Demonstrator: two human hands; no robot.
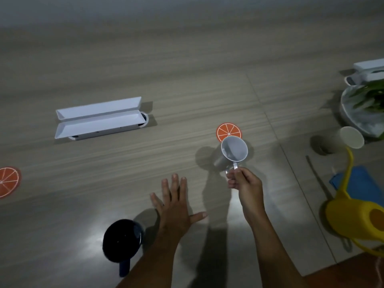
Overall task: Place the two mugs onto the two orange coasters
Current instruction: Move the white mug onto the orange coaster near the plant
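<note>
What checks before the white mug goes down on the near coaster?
1. Right hand grips the white ceramic mug by its handle: ok.
2. Orange-slice round coaster bare: ok.
3. Mug centred over it: not ok, it sits nearer than the coaster.
4. Mug upright: not ok, tilted.
5. Left hand open and free: ok.
6. Dark blue mug on the far-left orange coaster: not ok.

A wide bench (145, 75) with a pale, streaked wood-grain top fills nearly the whole view, crossed by thin seams where its panels join. The room is dim; a soft patch of reflected light glows on the near part of the surface, and long shadows fall across it. Beyond the far edge runs a plain grey wall (187, 9). At the lower right corner a strip of reddish-brown floor (353, 273) shows.
</note>
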